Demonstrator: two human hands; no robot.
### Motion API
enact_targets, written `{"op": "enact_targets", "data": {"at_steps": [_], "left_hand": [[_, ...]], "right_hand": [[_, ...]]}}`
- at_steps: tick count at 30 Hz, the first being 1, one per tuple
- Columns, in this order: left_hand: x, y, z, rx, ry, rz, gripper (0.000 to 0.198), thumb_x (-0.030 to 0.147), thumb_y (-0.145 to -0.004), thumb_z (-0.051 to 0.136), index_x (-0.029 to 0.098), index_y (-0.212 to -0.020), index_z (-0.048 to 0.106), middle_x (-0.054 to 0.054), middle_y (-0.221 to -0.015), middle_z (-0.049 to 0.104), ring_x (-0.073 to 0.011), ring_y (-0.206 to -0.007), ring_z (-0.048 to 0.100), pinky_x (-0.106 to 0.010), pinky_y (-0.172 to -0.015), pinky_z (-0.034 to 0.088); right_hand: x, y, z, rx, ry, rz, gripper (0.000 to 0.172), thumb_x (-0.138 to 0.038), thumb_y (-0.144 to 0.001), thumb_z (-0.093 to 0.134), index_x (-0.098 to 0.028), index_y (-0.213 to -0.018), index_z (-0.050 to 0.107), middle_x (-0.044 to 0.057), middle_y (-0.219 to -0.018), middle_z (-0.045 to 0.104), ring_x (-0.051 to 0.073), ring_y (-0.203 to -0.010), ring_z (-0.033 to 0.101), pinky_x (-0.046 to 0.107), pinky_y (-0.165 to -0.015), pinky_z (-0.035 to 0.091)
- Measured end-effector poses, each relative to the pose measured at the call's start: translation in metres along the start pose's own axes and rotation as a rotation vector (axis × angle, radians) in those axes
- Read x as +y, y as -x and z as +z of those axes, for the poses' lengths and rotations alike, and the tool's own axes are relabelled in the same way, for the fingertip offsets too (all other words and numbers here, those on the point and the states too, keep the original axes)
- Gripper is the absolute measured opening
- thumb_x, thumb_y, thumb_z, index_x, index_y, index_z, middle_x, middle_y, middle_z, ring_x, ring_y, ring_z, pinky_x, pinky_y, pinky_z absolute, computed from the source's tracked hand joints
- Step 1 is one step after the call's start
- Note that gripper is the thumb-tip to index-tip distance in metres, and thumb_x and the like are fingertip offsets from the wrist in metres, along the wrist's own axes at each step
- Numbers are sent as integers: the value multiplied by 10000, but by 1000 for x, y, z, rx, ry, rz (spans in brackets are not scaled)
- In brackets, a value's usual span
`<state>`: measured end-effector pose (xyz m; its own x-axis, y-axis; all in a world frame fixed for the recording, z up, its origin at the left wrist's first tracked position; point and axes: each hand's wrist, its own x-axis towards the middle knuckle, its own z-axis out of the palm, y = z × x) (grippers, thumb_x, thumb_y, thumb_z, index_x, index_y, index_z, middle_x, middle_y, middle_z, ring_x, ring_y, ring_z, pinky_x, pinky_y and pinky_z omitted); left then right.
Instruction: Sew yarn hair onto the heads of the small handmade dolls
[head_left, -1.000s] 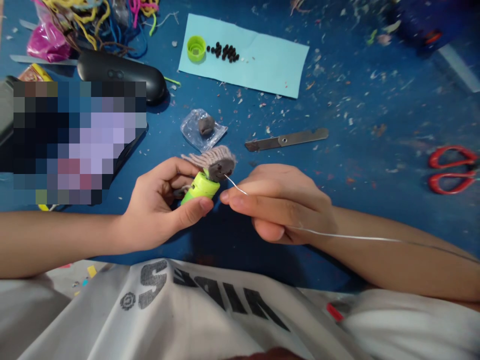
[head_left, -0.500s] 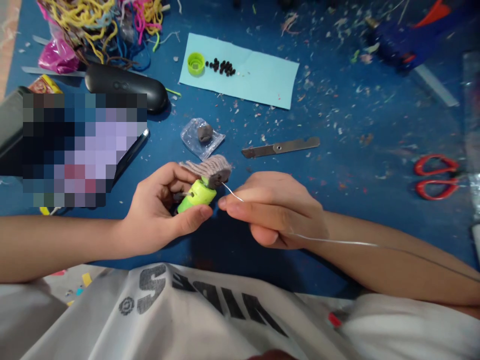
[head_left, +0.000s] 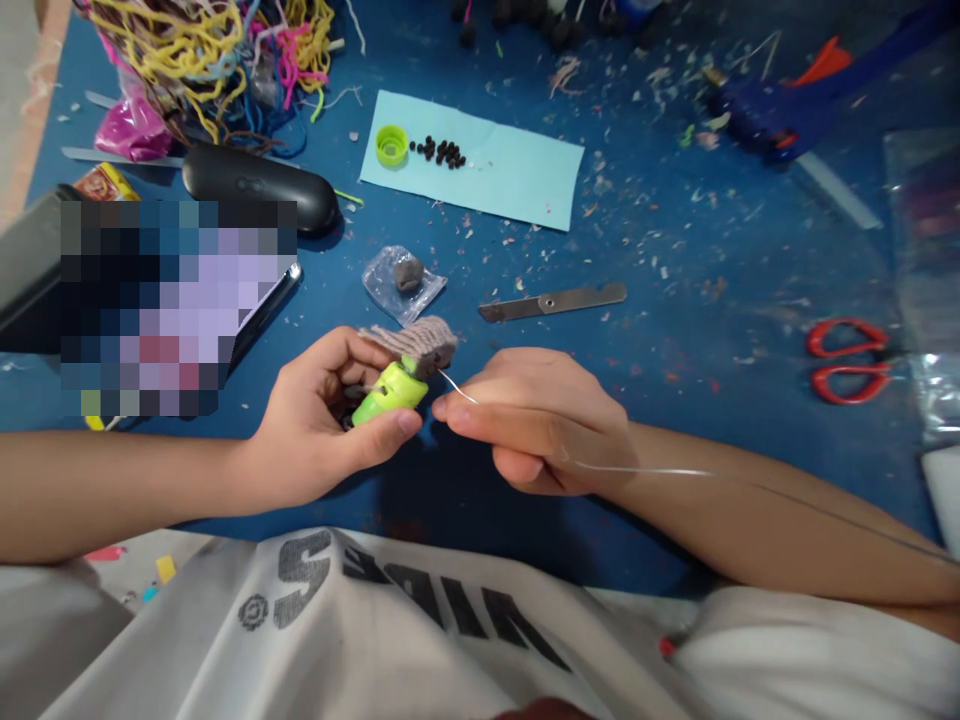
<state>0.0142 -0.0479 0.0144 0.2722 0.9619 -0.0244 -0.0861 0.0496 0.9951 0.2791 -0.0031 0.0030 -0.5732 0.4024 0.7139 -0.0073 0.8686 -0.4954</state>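
Note:
Between the thumb and fingers of my left hand (head_left: 319,405) is a small doll (head_left: 390,392) with a lime-green body and a grey head topped with strands of grey yarn (head_left: 420,338). The doll leans to the right, and its lower end is partly hidden by my fingers. My right hand (head_left: 544,425) pinches a thin silvery wire (head_left: 637,469) close to the doll. One end of the wire meets the grey head; the other trails back over my right forearm.
Beyond my hands lie a craft blade (head_left: 553,302), a plastic bag with a grey lump (head_left: 409,277), and a light-blue paper (head_left: 517,180) bearing black beads (head_left: 442,152) and a green cap (head_left: 391,146). Red scissors (head_left: 851,385) and a blue glue gun (head_left: 772,110) are rightward; yarn (head_left: 195,50) is at upper left.
The camera view has shifted slightly, so the table items sit a little lower, those on the right also further left. Both hands keep their holds on the doll and wire.

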Motion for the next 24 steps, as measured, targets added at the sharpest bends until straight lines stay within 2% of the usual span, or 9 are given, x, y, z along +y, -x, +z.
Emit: {"op": "enact_targets", "data": {"at_steps": [4, 9, 19, 24], "left_hand": [[-1, 0, 0, -8, -7, -30, 535, 427, -914, 1128, 241, -1089, 658, 39, -850, 756, -92, -632, 590, -213, -562, 475], [0, 0, -1, -5, -10, -15, 542, 448, -917, 1131, 243, -1093, 661, 32, -863, 754, -104, -657, 611, -223, -579, 487], [1, 1, -2, -4, -31, -58, 584, 514, -880, 1157, 245, -1072, 676, 18, -871, 763, -121, -685, 625, -250, -607, 515], [3, 1, -2, -14, -28, -50, 562, 482, -894, 1151, 244, -1077, 676, 20, -880, 767, -116, -687, 637, -241, -628, 542]], "right_hand": [[1, 0, -1, 41, -2, -17, 388, -437, -1364, 536, -147, -1284, 780, 91, -1046, 931, 150, -879, 911, 302, -701, 622], [0, -1, -3, -15, 5, -37, 358, -426, -1356, 544, -161, -1285, 774, 108, -1084, 935, 158, -926, 917, 302, -692, 648], [-1, -3, -4, -35, 0, -27, 385, -413, -1356, 541, -114, -1287, 774, 136, -1097, 933, 159, -949, 919, 322, -704, 624], [-2, -1, -6, -37, 4, -25, 369, -425, -1353, 549, -125, -1328, 763, 117, -1099, 932, 146, -960, 912, 304, -722, 631]]}}
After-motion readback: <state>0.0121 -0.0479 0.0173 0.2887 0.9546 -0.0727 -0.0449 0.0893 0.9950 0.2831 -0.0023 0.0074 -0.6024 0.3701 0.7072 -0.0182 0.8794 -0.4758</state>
